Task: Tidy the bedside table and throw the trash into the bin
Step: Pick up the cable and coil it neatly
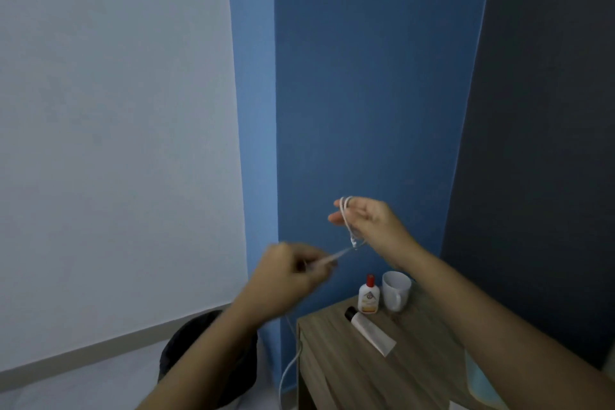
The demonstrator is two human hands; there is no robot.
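Note:
Both hands are raised above the wooden bedside table (336,373). A thin white cable (346,220) is looped around the fingers of my right hand (369,223). My left hand (293,271) pinches the cable's stretch that runs between the two hands; this hand is blurred. The rest of the cable hangs down past the table's left edge toward the floor. On the table stand a small white bottle with a red cap (368,295) and a white mug (396,289). A white tube with a dark cap (371,329) lies flat in front of them.
A dark bin (186,343) stands on the floor left of the table, partly behind my left forearm. Blue wall rises behind the table, a pale wall to the left, a dark panel to the right. Something light blue (479,376) shows at the table's right edge.

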